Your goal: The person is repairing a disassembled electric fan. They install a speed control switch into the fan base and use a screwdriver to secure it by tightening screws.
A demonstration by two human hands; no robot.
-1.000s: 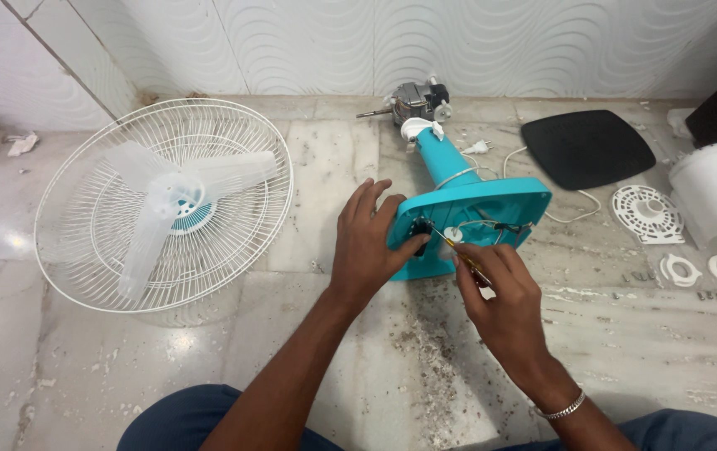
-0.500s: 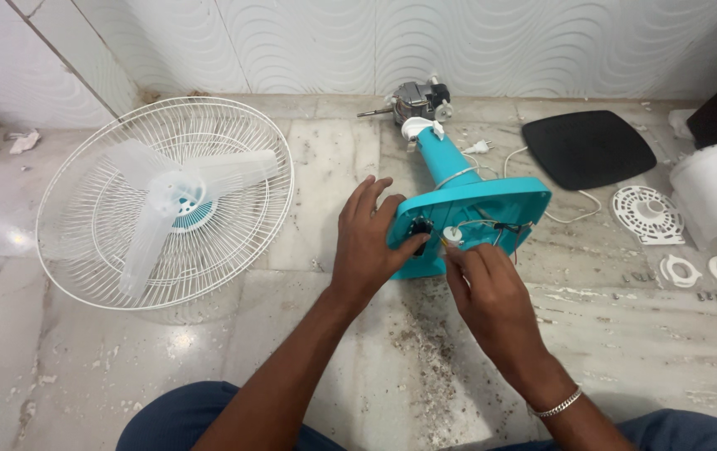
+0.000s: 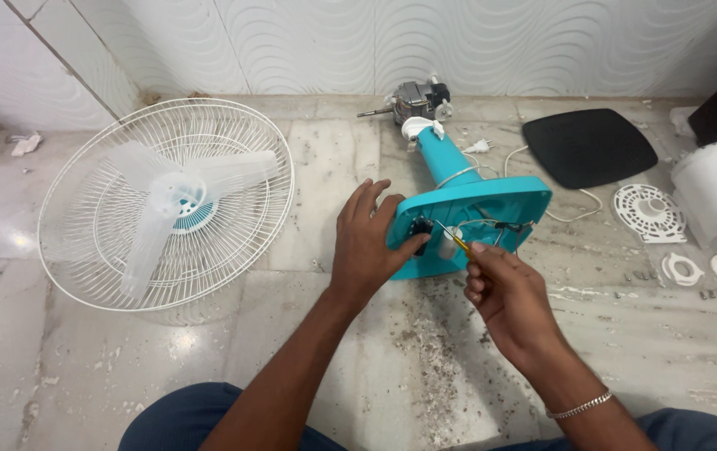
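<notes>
From the head camera, looking down at the marble floor (image 3: 208, 367), the teal fan base (image 3: 479, 219) lies tipped on its side near the middle of the view, its open underside turned toward the person. The left hand (image 3: 367, 242) is spread flat against the base's near left edge, fingers fanned wide, bracing it. The right hand (image 3: 509, 296), at about four o'clock from the base, is pinched closed around a slim yellow-handled screwdriver (image 3: 452, 240), whose tip reaches up toward ten o'clock into the wiring and the pale cylindrical part inside the cavity.

I'd judge the step in hand to be work on a fastener or terminal inside the base. The next move would call for a steady brace from the left hand and a straight, centred tip, since the wires sit close around it; I cannot tell whether the tip is seated yet.

At twelve o'clock from the base, the teal stem runs up to the bare fan motor (image 3: 417, 100) by the wall. The white fan guard with its blade (image 3: 166, 205) lies at nine o'clock, well apart. At two o'clock sits a black square cover (image 3: 588, 146), and at three o'clock a round white grille (image 3: 649, 210) and small white rings (image 3: 682, 269).
</notes>
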